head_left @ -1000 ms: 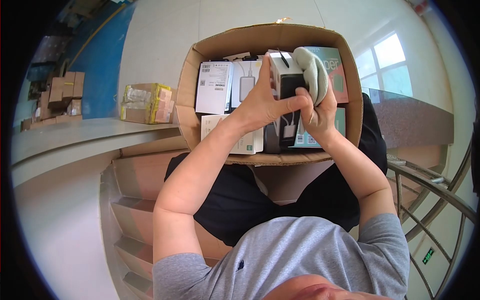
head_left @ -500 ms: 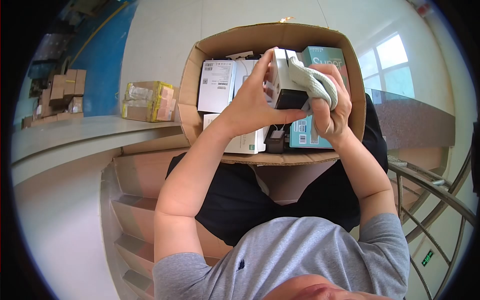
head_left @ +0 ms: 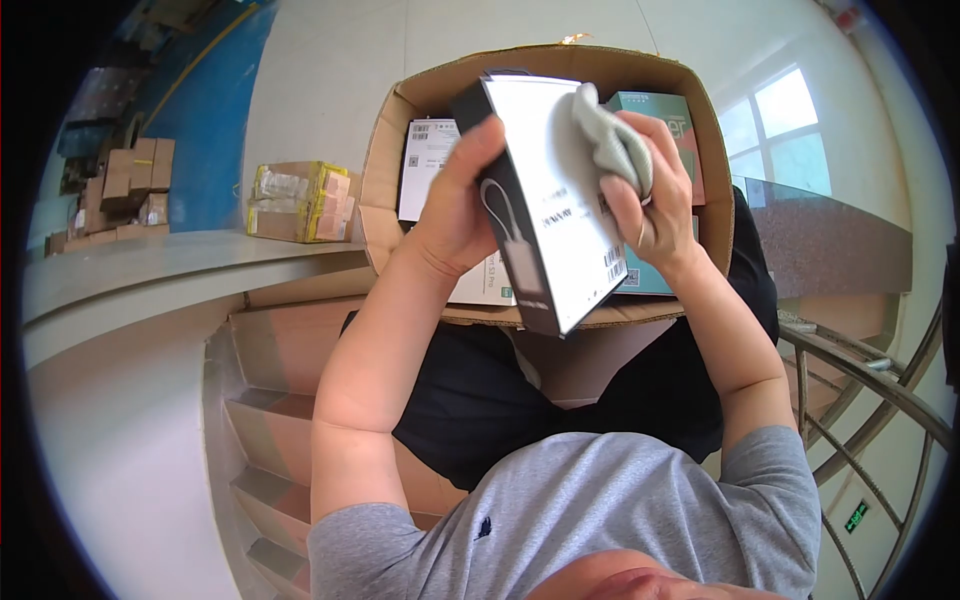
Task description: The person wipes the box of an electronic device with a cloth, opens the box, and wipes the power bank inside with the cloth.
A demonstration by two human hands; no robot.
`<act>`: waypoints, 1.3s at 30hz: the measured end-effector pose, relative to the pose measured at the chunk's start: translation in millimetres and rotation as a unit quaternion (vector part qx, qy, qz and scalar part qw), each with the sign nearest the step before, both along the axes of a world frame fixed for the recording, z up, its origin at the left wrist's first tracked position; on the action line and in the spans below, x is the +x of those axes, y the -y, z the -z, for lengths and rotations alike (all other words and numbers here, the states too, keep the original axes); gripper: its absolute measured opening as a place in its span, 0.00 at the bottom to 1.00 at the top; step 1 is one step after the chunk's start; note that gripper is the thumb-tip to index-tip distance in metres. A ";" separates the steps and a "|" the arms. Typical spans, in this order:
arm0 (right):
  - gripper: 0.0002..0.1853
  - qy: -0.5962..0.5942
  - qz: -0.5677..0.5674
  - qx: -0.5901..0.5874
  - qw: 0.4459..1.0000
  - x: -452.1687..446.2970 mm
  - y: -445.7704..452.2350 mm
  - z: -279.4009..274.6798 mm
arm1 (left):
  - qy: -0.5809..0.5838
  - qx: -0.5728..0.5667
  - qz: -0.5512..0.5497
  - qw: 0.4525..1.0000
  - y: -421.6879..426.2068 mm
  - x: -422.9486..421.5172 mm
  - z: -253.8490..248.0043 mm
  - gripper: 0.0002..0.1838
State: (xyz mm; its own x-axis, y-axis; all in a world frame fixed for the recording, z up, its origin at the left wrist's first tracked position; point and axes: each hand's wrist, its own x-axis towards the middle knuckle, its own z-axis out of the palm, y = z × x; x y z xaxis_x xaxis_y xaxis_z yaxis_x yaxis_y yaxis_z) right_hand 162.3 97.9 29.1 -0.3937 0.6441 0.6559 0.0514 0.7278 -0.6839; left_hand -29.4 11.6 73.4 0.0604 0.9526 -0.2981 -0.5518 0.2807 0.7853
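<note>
A black-and-white product box (head_left: 555, 190) is tilted above an open cardboard carton (head_left: 378, 225). Its dark side shows a picture of a white cable and adapter; its white face carries print and a barcode. My left hand (head_left: 460, 205) is closed around the dark side of the box. In my right hand (head_left: 665, 195) a pale grey-green cloth (head_left: 615, 145) is bunched and pressed against the white face. Under and around them in the carton are a white box with labels (head_left: 425, 155), another white box (head_left: 485, 285) and a teal box (head_left: 655, 255).
The carton rests by my knees, over stairs (head_left: 270, 420). At left a ledge (head_left: 200, 265) carries a yellow-taped parcel (head_left: 298, 203). Several brown cartons (head_left: 130, 185) are stacked farther left. A metal railing (head_left: 870, 385) runs along the right.
The product box has been lifted and turned, so its broad white face and cable picture now show. My left hand moved down and left with it; the cloth now lies against the white face.
</note>
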 end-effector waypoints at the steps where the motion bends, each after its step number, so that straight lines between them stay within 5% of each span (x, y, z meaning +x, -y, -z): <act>1: 0.16 0.017 -0.015 0.042 0.999 0.0 2.4 -2.2 | 0.014 -0.005 -0.027 1.000 -2.7 1.1 -3.2 0.45; 4: 0.16 0.063 -0.063 0.165 0.982 -1.4 12.3 -7.1 | 0.054 -0.023 -0.111 0.992 -11.8 1.1 -9.8 0.46; 10: 0.17 0.070 -0.114 0.160 0.978 -4.8 22.8 -4.8 | 0.027 -0.009 -0.115 0.993 -21.3 -15.6 23.1 0.48; 16: 0.18 0.064 -0.064 -0.105 0.990 7.7 9.0 -1.2 | 0.012 0.001 -0.129 0.992 -27.1 -17.1 16.7 0.48; 20: 0.19 0.087 -0.083 -0.237 0.964 11.8 18.7 -2.4 | -0.007 -0.024 -0.137 0.990 -21.9 -19.7 15.2 0.46; 24: 0.19 -0.021 -0.052 -0.433 0.900 -1.8 9.5 -0.4 | -0.130 -0.082 -0.200 0.968 -23.7 -3.0 14.2 0.36; 29: 0.21 -0.001 -0.031 -0.446 0.894 -4.4 6.8 2.1 | -0.212 -0.025 -0.187 0.959 -22.4 -7.2 22.6 0.33; 35: 0.22 0.093 -0.021 -0.379 0.920 21.9 -21.1 -13.6 | -0.149 -0.008 -0.185 0.971 -22.0 -6.5 16.7 0.28; 39: 0.20 0.233 -0.092 -0.397 0.883 35.3 -26.5 -24.0 | -0.126 -0.008 -0.179 0.976 -22.5 -4.4 19.0 0.29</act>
